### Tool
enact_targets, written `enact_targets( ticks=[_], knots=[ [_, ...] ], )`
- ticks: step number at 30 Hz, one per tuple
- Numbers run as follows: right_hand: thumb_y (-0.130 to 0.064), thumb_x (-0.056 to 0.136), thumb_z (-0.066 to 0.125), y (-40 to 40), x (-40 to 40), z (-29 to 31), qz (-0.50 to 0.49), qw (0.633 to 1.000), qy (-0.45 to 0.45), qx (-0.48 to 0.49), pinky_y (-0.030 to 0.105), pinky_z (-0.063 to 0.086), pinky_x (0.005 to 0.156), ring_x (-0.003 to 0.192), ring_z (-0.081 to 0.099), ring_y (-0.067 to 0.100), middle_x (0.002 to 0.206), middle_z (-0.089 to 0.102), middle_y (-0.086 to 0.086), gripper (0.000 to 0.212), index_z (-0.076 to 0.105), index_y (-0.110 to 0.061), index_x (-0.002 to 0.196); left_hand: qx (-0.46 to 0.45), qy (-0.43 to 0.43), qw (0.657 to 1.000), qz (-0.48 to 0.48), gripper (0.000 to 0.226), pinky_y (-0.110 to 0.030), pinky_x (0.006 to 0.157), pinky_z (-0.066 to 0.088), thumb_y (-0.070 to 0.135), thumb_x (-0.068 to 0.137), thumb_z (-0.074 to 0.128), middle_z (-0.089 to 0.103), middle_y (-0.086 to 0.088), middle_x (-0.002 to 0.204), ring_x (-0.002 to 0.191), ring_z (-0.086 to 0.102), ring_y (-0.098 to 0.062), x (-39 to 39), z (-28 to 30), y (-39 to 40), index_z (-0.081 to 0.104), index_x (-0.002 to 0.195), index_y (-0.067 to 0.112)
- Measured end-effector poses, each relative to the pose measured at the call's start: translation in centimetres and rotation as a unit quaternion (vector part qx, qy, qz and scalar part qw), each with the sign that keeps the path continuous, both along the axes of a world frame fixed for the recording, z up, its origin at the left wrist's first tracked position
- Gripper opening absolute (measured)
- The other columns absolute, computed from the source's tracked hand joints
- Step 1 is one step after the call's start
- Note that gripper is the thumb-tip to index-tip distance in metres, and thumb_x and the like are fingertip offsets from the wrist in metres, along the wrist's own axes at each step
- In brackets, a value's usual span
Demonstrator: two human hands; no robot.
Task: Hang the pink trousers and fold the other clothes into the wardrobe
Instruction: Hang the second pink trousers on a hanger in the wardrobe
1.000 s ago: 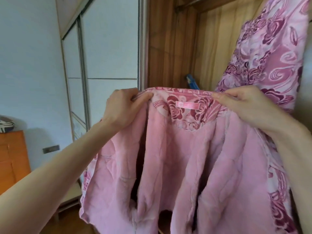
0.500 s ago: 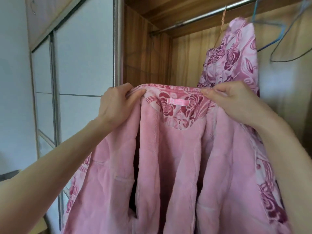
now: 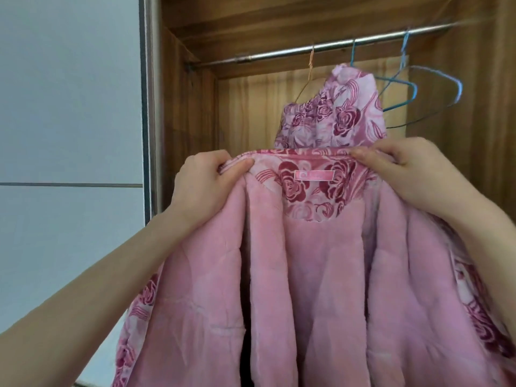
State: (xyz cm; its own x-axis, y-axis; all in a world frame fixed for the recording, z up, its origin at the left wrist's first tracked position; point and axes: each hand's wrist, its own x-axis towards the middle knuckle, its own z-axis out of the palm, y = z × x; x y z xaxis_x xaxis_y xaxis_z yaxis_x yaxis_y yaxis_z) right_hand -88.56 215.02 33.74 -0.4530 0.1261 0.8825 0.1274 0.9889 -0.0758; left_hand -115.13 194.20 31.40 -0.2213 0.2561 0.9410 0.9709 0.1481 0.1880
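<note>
Lighting: you have soft, even daylight, bright throughout; glare streaks the metal rail (image 3: 329,47), washing out at its right end; shadows faint, deepest in the folds of the pink garment (image 3: 307,275); wide-angle bend bows the door frame (image 3: 148,107); your forearms smear toward the lower corners; centre fairly sharp, fabric slightly soft.

Garment (image 3: 321,275) fills lower centre w/ left hand (image 3: 203,185) & right hand (image 3: 402,174) at its top edge, trousers (image 3: 332,115) behind on rail (image 3: 321,47), 2 hangers (image 3: 418,90) upper right.
</note>
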Motion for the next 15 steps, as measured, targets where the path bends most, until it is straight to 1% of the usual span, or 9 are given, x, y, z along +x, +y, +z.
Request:
enact_targets(
  ticks=[1,3,4,6,9,10,11,13,15],
  knots=[
    [-0.06,0.101,0.052,-0.3,0.1,0.3,-0.006,1.0,0.007,0.006,0.048,0.038,0.061,0.062,0.031,0.017,0.062,0.031,0.011,0.068,0.046,0.001,0.071,-0.001,0.001,1.0,-0.021,0.05,-0.038,0.059,0.04,0.058,0.098,0.061,0.058,0.002,0.062,0.064,0.056,-0.017,-0.5,0.1,0.2,0.06,0.068,0.018],
    [-0.066,0.098,0.048,-0.6,0.2,0.8,-0.021,1.0,0.011,0.011,0.052,0.044,0.065,0.065,0.033,0.028,0.068,0.04,0.021,0.07,0.051,0.0,0.075,-0.012,-0.004,0.998,-0.066,0.05,-0.04,0.059,0.041,0.056,0.099,0.061,0.058,0.001,0.061,0.062,0.055,-0.019,-1.4,0.2,0.6,0.06,0.068,0.017],
    [-0.067,0.098,0.047,-0.8,0.1,1.0,-0.028,1.0,0.007,0.011,0.052,0.045,0.066,0.067,0.037,0.033,0.07,0.044,0.023,0.069,0.053,-0.001,0.076,-0.022,-0.01,0.996,-0.087,0.052,-0.04,0.059,0.041,0.056,0.099,0.06,0.056,0.002,0.061,0.061,0.053,-0.018,-1.8,0.3,0.9,0.059,0.067,0.015],
    [-0.064,0.1,0.048,-1.0,0.0,1.3,-0.041,0.999,-0.008,0.013,0.052,0.045,0.067,0.069,0.041,0.036,0.071,0.046,0.022,0.064,0.052,-0.005,0.074,-0.046,-0.032,0.99,-0.13,0.058,-0.039,0.06,0.039,0.057,0.098,0.058,0.051,0.004,0.06,0.059,0.045,-0.014,-2.4,0.5,1.6,0.055,0.066,0.009],
    [-0.055,0.103,0.054,-0.9,0.4,1.5,-0.053,0.998,-0.02,-0.003,0.049,0.043,0.066,0.067,0.037,0.031,0.067,0.04,0.016,0.056,0.048,-0.008,0.071,-0.068,-0.077,0.97,-0.222,0.071,-0.034,0.061,0.032,0.062,0.095,0.064,0.04,-0.002,0.065,0.064,0.036,-0.011,-2.7,0.7,2.4,0.054,0.069,-0.003],
    [-0.053,0.102,0.055,-0.6,0.7,1.5,-0.05,0.999,-0.02,-0.009,0.048,0.042,0.066,0.066,0.035,0.025,0.066,0.037,0.013,0.056,0.048,-0.007,0.072,-0.074,-0.084,0.963,-0.246,0.074,-0.033,0.062,0.031,0.064,0.093,0.066,0.04,-0.004,0.067,0.065,0.036,-0.012,-2.6,0.9,2.5,0.056,0.072,-0.006],
    [-0.053,0.103,0.055,-0.4,1.0,1.4,-0.047,0.999,-0.02,-0.015,0.049,0.042,0.067,0.067,0.034,0.019,0.067,0.038,0.014,0.057,0.049,-0.004,0.073,-0.081,-0.079,0.958,-0.264,0.075,-0.032,0.061,0.031,0.063,0.092,0.068,0.04,-0.005,0.068,0.066,0.036,-0.013,-2.4,1.1,2.6,0.057,0.074,-0.008],
    [-0.059,0.1,0.056,0.2,1.7,1.3,-0.04,0.999,-0.023,-0.027,0.052,0.043,0.069,0.07,0.036,0.015,0.074,0.045,0.025,0.063,0.054,0.0,0.078,-0.089,-0.057,0.953,-0.285,0.071,-0.032,0.059,0.029,0.056,0.092,0.071,0.038,-0.006,0.065,0.064,0.034,-0.014,-1.8,1.4,2.9,0.056,0.073,-0.011],
    [-0.063,0.097,0.057,0.7,2.3,1.2,-0.026,0.998,-0.025,-0.049,0.051,0.046,0.073,0.074,0.042,0.012,0.08,0.055,0.027,0.062,0.06,-0.004,0.079,-0.093,-0.048,0.95,-0.295,0.064,-0.031,0.059,0.03,0.049,0.092,0.074,0.039,-0.005,0.063,0.063,0.036,-0.012,-1.6,1.8,3.5,0.058,0.072,-0.009]
  ],
)
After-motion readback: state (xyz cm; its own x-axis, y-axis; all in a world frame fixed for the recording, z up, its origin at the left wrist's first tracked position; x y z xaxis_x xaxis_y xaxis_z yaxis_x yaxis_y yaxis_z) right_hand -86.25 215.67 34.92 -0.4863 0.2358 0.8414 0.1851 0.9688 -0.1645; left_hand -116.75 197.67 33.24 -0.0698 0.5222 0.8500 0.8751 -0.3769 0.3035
